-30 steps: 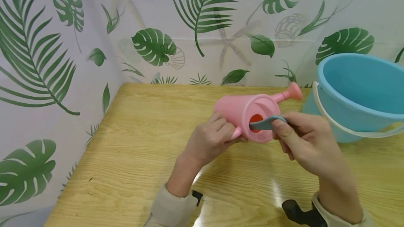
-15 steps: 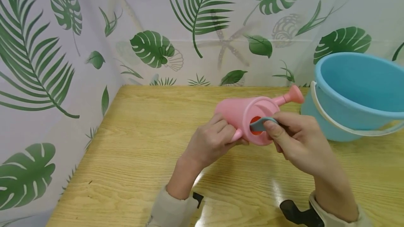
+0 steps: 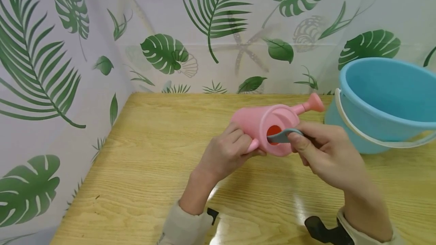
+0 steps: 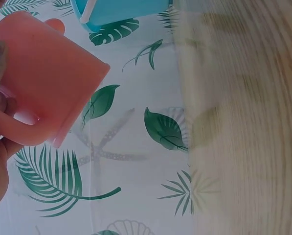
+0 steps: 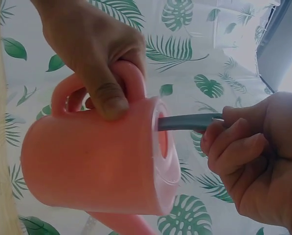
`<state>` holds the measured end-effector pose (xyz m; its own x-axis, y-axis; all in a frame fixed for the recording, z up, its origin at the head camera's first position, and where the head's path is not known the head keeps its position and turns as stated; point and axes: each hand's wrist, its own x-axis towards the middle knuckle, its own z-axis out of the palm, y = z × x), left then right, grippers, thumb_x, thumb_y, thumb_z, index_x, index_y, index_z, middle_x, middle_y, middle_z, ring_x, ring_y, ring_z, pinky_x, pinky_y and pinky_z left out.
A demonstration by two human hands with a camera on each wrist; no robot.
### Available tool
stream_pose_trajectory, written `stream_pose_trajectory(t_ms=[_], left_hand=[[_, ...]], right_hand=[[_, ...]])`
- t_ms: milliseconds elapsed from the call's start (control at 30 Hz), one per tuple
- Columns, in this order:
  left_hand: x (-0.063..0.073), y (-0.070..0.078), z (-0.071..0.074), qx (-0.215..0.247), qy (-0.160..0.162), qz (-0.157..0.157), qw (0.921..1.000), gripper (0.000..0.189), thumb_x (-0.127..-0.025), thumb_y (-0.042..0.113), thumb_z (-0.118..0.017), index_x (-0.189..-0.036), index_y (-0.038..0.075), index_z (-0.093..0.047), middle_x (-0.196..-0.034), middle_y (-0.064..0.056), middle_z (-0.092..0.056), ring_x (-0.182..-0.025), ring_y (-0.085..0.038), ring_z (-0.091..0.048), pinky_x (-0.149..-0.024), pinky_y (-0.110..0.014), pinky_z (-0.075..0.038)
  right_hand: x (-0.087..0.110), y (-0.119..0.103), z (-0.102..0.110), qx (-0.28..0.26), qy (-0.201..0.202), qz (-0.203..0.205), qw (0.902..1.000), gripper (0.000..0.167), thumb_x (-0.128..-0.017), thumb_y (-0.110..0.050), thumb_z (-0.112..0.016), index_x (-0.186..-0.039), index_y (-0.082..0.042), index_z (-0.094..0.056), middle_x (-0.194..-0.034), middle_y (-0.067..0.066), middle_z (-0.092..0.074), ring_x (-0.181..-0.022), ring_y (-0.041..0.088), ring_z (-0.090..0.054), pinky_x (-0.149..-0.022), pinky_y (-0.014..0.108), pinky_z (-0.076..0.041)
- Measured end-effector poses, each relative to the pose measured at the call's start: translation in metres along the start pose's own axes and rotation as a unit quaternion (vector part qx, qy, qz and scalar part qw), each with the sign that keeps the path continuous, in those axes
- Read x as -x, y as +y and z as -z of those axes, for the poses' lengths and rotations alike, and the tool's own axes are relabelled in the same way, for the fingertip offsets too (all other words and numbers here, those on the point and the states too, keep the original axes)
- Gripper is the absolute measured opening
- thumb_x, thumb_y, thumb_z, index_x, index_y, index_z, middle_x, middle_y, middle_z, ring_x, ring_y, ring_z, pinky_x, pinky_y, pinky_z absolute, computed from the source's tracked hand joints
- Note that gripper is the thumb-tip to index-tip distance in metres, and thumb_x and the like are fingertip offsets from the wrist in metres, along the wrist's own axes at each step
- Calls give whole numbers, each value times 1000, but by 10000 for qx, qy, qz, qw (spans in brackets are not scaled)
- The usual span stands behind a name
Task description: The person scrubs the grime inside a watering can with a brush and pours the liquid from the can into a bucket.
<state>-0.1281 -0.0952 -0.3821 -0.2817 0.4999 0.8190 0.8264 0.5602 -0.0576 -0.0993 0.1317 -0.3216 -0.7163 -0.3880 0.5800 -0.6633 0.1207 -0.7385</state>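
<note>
A pink watering can [image 3: 248, 118] lies tilted on its side in the air over the table, its open top facing me and its rose [image 3: 316, 103] pointing right. My left hand [image 3: 225, 152] grips it by the handle [image 5: 135, 81]. With thumb and fingers my right hand [image 3: 327, 154] pinches a grey-blue, curved, flat handle [image 3: 281, 136]. The other end of that piece passes through the can's opening and is hidden inside. Red-orange shows within the opening [image 3: 274, 129]. In the left wrist view the can's body [image 4: 43, 63] fills the upper left.
A blue bucket [image 3: 368, 124] with a white bail handle [image 3: 354, 122] stands on the wooden table [image 3: 153, 154] at the right, close beyond my right hand. A white leaf-patterned sheet [image 3: 156, 18] covers the walls behind and on the left.
My right hand moved slightly left with the grey-blue handle, sinking it further into the can, then shifted back a little to the right. My left hand keeps its grip on the can.
</note>
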Motion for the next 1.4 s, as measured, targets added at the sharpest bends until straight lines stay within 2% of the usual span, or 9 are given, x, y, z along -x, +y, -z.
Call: stream_pose_trajectory(t_ms=[133,333,500,700,767,933,1167,1300,1400], left_hand=[[-1,1,0,43,34,-31,10000,40,-79,34,-83,-70,13,-51,-64,2,-47,-69,-12,-47,-60,-13,-41],[1,1,-2,-64,42,-98,9999,41,-78,36,-83,-70,13,-50,-64,3,-46,-68,-12,-48,-59,-12,-41],[1,2,-2,-26,75,-51,10000,41,-78,35,-84,-69,13,-50,-64,3,-46,-69,-12,-47,-60,-12,-40],[-1,4,-4,-57,158,-172,9997,41,-78,36,-84,-70,13,-50,-64,3,-46,-68,-13,-48,-59,-12,-41],[-1,4,-5,34,117,-135,9998,41,-78,35,-84,-69,13,-50,-64,3,-47,-70,-13,-50,-61,-12,-43],[1,2,-5,150,31,-8,9999,41,-77,34,-84,-69,13,-50,-64,3,-47,-71,-12,-50,-62,-12,-43],[1,1,-4,107,80,-60,9999,42,-77,34,-84,-69,13,-49,-64,3,-46,-70,-12,-49,-64,-13,-43],[2,-2,-2,243,20,72,9997,42,-77,33,-84,-68,12,-49,-65,2,-46,-72,-13,-50,-65,-14,-44],[0,0,-2,162,85,6,9998,40,-78,33,-84,-69,13,-50,-65,2,-47,-71,-13,-49,-65,-14,-44]], right_hand=[[1,-3,5,-364,13,43,9993,20,-92,16,-56,-83,-1,-64,-59,-2,-46,-43,5,-37,-35,20,-26],[0,-1,-1,283,-124,-236,9992,21,-91,13,-61,-83,-6,-65,-57,-3,-45,-43,5,-37,-35,20,-27],[5,-2,4,99,-37,-90,9999,21,-92,12,-60,-83,-6,-64,-59,-2,-46,-44,5,-37,-35,21,-26],[1,-4,3,560,-112,-661,9962,21,-92,11,-61,-83,-8,-65,-55,-4,-45,-41,6,-37,-35,21,-28],[1,-5,5,481,-64,-760,9959,22,-93,10,-60,-82,-8,-65,-55,-3,-45,-40,7,-37,-35,22,-28],[6,-7,12,-252,108,-706,9971,24,-94,14,-56,-80,-5,-64,-55,0,-45,-42,9,-37,-35,25,-26],[0,-6,2,379,-117,-961,9946,22,-94,9,-59,-81,-7,-64,-54,-2,-45,-39,9,-36,-33,24,-27],[2,-7,4,154,93,-882,9959,24,-95,11,-57,-80,-6,-64,-55,-1,-45,-40,9,-36,-33,25,-26],[2,-9,2,120,223,-897,9957,23,-95,11,-56,-81,-5,-64,-55,-1,-45,-40,8,-36,-33,26,-26]])
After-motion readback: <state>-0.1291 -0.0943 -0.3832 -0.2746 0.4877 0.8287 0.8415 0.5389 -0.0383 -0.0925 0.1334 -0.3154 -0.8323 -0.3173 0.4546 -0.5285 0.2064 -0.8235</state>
